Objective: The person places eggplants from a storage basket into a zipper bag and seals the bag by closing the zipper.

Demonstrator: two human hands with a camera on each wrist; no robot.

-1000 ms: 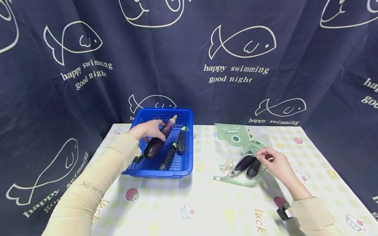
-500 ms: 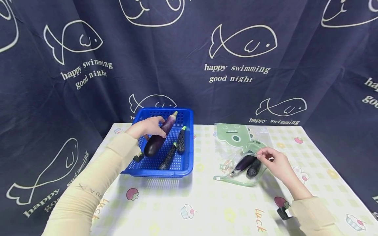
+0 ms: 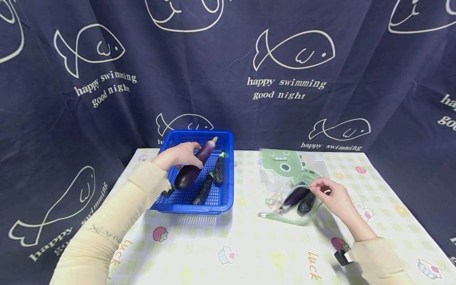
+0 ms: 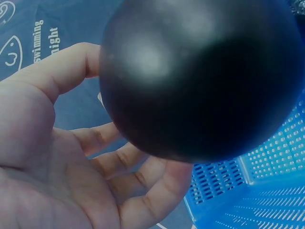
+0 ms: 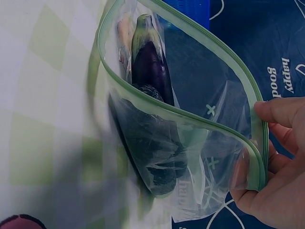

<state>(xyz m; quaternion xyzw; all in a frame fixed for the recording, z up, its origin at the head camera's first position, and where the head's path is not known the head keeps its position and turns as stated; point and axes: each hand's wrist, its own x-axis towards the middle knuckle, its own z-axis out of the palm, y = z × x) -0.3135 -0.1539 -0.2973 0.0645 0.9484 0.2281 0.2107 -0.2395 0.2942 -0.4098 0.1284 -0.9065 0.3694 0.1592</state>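
My left hand [image 3: 182, 155] grips a large, glossy purple eggplant [image 3: 189, 175] over the blue basket. In the left wrist view the eggplant's rounded dark end [image 4: 200, 86] fills much of the picture, with thumb and fingers curled round its sides. Two smaller, wrinkled dark eggplants [image 3: 204, 190] lie in the basket. My right hand [image 3: 331, 194] pinches the green zip edge of a clear zip bag [image 3: 281, 164] printed with a green dinosaur. The right wrist view shows its mouth gaping, with a smooth purple eggplant [image 5: 151, 69] and a dark wrinkled one [image 3: 306, 204] inside.
The blue perforated basket [image 3: 210, 209] stands at the back left of a checked tablecloth [image 3: 199, 253] with fruit and cake prints. Behind the table hangs a navy curtain [image 3: 213, 79] with white fish drawings. The bag lies to the basket's right.
My left hand has raised the large eggplant slightly and then shifted it a little to the right. The right hand and the bag have stayed in place.
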